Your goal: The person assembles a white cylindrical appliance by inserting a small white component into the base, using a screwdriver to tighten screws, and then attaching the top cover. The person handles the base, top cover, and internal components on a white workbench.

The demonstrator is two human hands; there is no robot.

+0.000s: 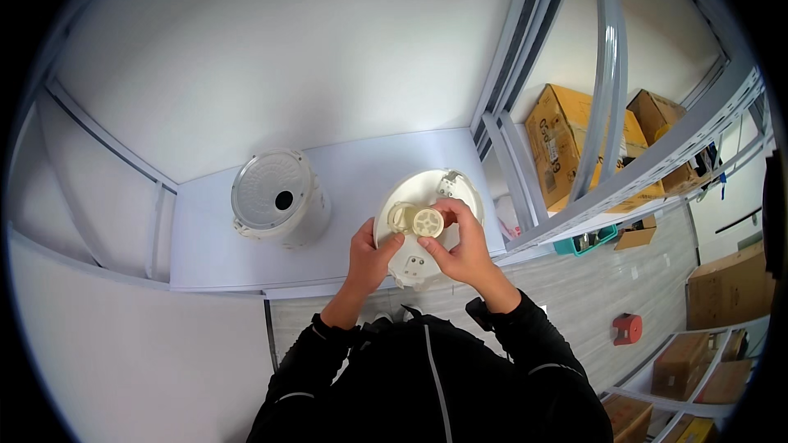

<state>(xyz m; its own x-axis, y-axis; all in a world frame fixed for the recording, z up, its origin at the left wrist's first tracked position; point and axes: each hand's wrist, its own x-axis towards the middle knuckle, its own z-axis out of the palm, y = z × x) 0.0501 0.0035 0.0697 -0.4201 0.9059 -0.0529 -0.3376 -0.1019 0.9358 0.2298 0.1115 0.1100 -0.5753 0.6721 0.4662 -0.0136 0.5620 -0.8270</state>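
Note:
A round white plastic lid-like part (460,189) with metal plates on its rim sits at the table's right front. My left hand (371,258) closes on its near-left edge, the thumb lying on top beside a cream round fitting (400,216). Between the thumb and fingers of my right hand (462,244) is a small cream round cap (428,222) with a spoked face, held over the middle of the white part. Whether the cap touches the fitting I cannot tell. To the left stands a white cylindrical drum (304,212), its grey top pierced by a dark round hole.
The pale table (217,254) backs onto a white wall. On the right, a grey metal frame (603,74) rises beside a shelf with a yellow-brown carton (566,143). A teal bin (587,242) and a red stool (627,329) stand beyond, near shelves of cardboard boxes (681,365).

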